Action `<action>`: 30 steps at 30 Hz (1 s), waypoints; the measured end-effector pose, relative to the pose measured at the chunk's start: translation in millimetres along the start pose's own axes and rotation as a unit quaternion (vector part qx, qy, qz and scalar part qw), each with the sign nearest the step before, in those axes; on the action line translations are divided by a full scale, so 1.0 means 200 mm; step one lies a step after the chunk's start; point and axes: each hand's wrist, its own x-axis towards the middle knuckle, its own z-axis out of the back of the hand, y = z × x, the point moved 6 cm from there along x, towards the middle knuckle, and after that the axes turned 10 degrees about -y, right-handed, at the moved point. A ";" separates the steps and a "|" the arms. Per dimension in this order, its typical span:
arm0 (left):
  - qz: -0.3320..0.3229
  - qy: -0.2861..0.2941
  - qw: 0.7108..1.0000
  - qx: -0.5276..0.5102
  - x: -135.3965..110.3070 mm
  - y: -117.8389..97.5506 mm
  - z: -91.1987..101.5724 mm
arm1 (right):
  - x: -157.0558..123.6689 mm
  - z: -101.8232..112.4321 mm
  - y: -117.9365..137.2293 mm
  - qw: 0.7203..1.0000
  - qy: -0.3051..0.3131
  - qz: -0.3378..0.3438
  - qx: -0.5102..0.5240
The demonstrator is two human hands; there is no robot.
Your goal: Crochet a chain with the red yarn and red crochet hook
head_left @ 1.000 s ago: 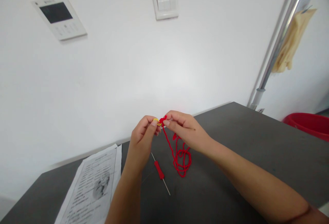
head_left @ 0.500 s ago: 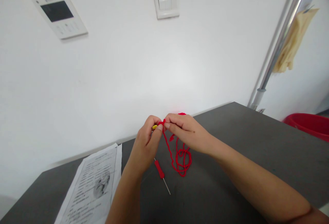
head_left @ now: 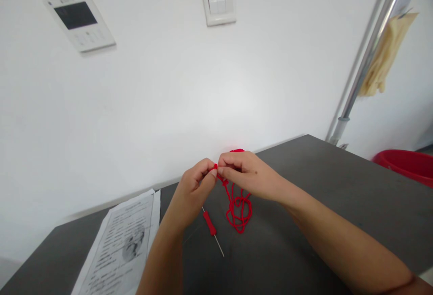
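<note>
My left hand [head_left: 194, 191] and my right hand [head_left: 246, 171] meet over the table, thumb and fingertips of each pinched on a small piece of red yarn [head_left: 240, 214]. A strand hangs from the fingers and runs down to loose loops on the table. Behind my right hand, more of the red yarn is partly hidden. On the table below my left hand lies a crochet hook [head_left: 209, 223] with a red handle and a thin metal shaft; its upper end is covered by the hand.
A printed sheet [head_left: 122, 241] with a picture lies on the dark table [head_left: 287, 241] at the left. White wall behind carries a switch panel [head_left: 220, 1] and an intercom [head_left: 79, 22]. To the right are a metal pole [head_left: 368, 65] and a red tub [head_left: 402, 164].
The yarn piece between my fingertips has turned and its strand now hangs further right. A yellow bit seen by my left fingers is out of sight. Both hands have shifted slightly.
</note>
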 end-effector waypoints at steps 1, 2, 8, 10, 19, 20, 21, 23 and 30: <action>0.002 0.003 1.000 0.005 0.00 0.00 0.00 | 0.00 0.00 0.00 1.000 0.007 -0.007 0.011; 0.005 0.007 1.000 0.009 0.00 0.01 0.00 | 0.00 -0.01 -0.01 1.000 0.013 -0.014 0.023; 0.035 0.057 0.997 -0.036 0.00 0.04 -0.01 | 0.00 -0.01 -0.02 0.997 0.044 -0.034 0.046; 0.046 0.068 0.995 -0.065 0.00 0.05 -0.02 | 0.00 -0.01 -0.01 0.998 0.047 -0.027 0.030; 0.101 0.063 0.967 -0.227 0.02 0.08 -0.05 | -0.02 -0.01 0.01 0.999 0.033 -0.025 0.028; 0.109 0.061 0.961 -0.245 0.02 0.08 -0.06 | -0.02 -0.01 0.01 0.998 0.040 -0.027 0.040; 0.119 0.059 0.956 -0.260 0.02 0.08 -0.06 | -0.01 -0.01 0.01 0.997 0.049 -0.030 0.053; 0.136 0.052 0.948 -0.284 0.02 0.08 -0.07 | -0.01 -0.01 0.00 0.993 0.069 -0.039 0.082; 0.152 0.018 0.936 -0.316 0.01 0.06 -0.08 | 0.01 -0.07 -0.04 0.955 0.079 -0.092 0.269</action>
